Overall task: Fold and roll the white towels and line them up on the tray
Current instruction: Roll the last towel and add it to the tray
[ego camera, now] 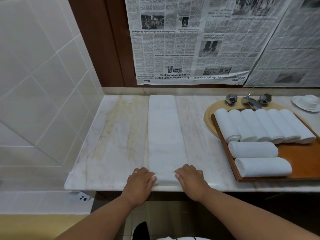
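A white towel [165,134], folded into a long narrow strip, lies on the marble counter from the back wall to the front edge. Its near end is turned up into a small roll. My left hand [141,179] grips the left side of that roll, thumb tucked against it. My right hand [189,177] grips the right side the same way. On the right a wooden tray [297,155] holds several rolled white towels [263,125] in a row at the back, and two more rolled towels [254,149] lie crosswise in front of them.
The tray rests over a beige sink [208,120] with a metal tap and two knobs [249,101]. A white dish [307,102] sits at the far right. Newspaper [199,40] covers the wall behind. A tiled wall bounds the counter on the left.
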